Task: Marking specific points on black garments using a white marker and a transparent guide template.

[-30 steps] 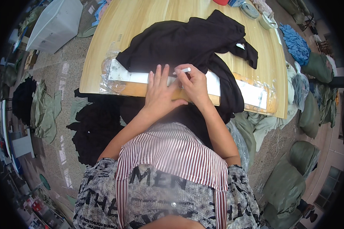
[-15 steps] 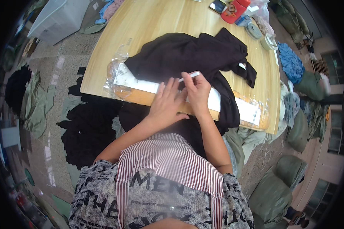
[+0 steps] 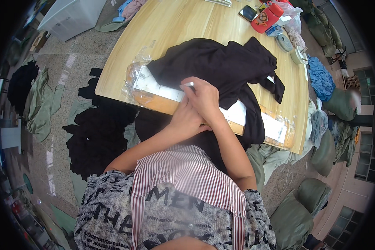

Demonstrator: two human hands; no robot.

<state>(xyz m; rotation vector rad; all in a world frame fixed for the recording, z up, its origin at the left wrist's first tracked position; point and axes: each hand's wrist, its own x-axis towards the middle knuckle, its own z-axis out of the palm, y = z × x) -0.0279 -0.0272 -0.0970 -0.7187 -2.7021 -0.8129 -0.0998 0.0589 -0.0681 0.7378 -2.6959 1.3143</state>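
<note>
Head view, and I start at the left: a dark heap of black cloth lies crumpled on the speckled stone floor, beside the near left corner of the pale wooden desk. On the desk's near edge lies a long flat white card in crinkly clear plastic wrap, running left to right. My left hand rests flat, fingers spread, on the card at the near edge. My right hand overlaps it just beyond, fingers curled round a small light pen-like tool whose tip meets the card. The black garment, soft and rumpled, is draped over the card's middle and hangs off the near edge. Far right stands a red rounded gadget. Compared with half a second ago, both hands have slid left along the card and the tool now points left.
</note>
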